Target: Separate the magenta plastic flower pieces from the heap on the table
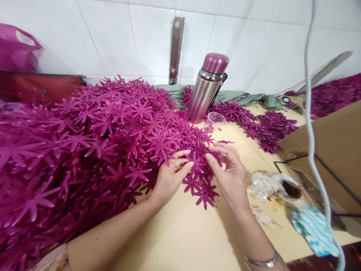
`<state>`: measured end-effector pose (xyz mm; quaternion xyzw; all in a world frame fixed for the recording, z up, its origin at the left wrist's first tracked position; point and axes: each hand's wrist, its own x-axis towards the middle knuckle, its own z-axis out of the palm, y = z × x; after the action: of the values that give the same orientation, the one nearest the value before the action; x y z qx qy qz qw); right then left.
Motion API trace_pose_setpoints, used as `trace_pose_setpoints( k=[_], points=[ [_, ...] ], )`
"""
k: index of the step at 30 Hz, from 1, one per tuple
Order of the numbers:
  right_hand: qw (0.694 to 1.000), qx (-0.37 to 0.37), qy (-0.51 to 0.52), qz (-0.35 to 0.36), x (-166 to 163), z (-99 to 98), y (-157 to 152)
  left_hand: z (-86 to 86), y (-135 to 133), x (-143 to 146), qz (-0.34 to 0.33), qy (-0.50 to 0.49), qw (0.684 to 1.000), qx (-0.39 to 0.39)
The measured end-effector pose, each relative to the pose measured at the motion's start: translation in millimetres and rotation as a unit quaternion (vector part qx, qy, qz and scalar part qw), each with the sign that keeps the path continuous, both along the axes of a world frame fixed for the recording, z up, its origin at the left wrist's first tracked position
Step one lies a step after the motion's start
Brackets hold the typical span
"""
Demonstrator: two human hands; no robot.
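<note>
A cluster of magenta flower-shaped pieces with narrow petals (pixel 196 162) lies between my two hands, over the tabletop. My left hand (pixel 170 178) pinches its left edge between thumb and fingers; a ring shows on one finger. At the cluster's right side, my right hand (pixel 231 171) has thumb and index finger closed on a magenta flower piece. A few loose-looking flowers (pixel 205 194) hang or lie just below the fingers. A large heap of the same magenta flowers (pixel 113 131) rises to the left and touches the cluster.
Behind the hands stand a steel flask (pixel 207 88) and a clear plastic cup (pixel 216 118). Darker flower pieces (pixel 270 130) lie at the back right. On the right are a cardboard box (pixel 329 150), crumpled plastic (pixel 262 186), a striped cloth (pixel 314 229) and a hanging white cable (pixel 310 131).
</note>
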<state>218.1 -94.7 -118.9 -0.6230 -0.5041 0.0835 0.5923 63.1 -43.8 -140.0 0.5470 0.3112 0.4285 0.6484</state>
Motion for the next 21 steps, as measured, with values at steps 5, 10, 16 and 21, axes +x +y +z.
trace_pose_setpoints(
  k=[5, 10, 16, 21],
  points=[
    [0.992, -0.027, -0.118, 0.036, -8.9, -4.2, 0.5, -5.3, 1.8, 1.9, -0.012, -0.057, 0.998, -0.038],
    [0.996, -0.041, -0.059, 0.057, -5.8, -6.4, 0.9, -4.9, 1.7, 3.5, -0.039, -0.074, 0.995, -0.062],
    [0.997, -0.043, -0.032, 0.064, -5.1, -6.6, 1.6, -4.0, 1.3, 2.3, -0.035, -0.053, 0.998, -0.028],
    [0.994, -0.030, -0.062, 0.082, -7.9, -6.0, 1.5, -2.7, 0.8, 1.8, -0.033, -0.032, 0.999, -0.021]
  ],
)
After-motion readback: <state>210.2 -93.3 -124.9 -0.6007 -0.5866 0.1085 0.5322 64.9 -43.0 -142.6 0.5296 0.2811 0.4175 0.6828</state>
